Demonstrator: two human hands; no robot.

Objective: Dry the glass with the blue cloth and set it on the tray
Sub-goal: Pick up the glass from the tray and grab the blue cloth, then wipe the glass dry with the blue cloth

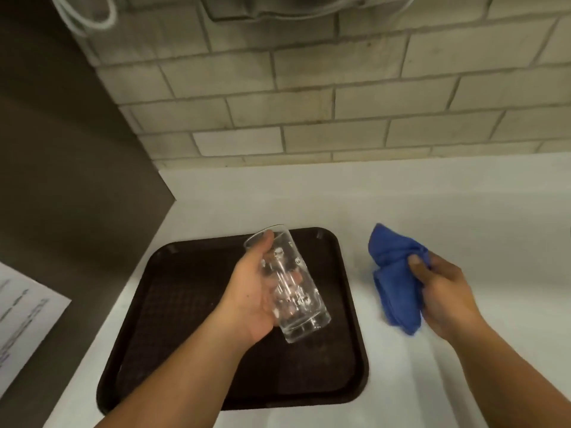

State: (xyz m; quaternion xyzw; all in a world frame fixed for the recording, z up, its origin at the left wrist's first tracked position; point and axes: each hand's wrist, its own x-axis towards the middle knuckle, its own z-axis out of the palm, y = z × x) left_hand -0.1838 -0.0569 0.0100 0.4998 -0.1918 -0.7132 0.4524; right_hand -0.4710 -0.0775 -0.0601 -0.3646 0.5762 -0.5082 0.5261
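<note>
My left hand (pixel 250 299) is wrapped around the glass (pixel 289 285), holding it above the tray (pixel 173 307). The glass is tilted, its thick base toward me and lower, its open mouth pointing away and up. My thumb lies along the side near the rim, and my fingers show through the clear wall from behind. Dark printed figures mark the outside of the glass. It hangs over the right half of the tray, and I cannot see it touching the tray's surface.

My right hand (pixel 445 295) is off to the right of the tray, closed on the blue cloth (pixel 397 278). The cloth is bunched in my grip, thumb pressed on top, with folds sticking out above and below my fingers. It is held clear of the glass, well apart from it.

The tray is dark brown with rounded corners and a textured floor, and it sits on the white counter (pixel 432 205). Left of the tray, a sheet of printed paper (pixel 21 319) lies by a dark panel (pixel 61 165). Beyond the tray's far edge, the counter meets a wall of pale tiles (pixel 309 112).
</note>
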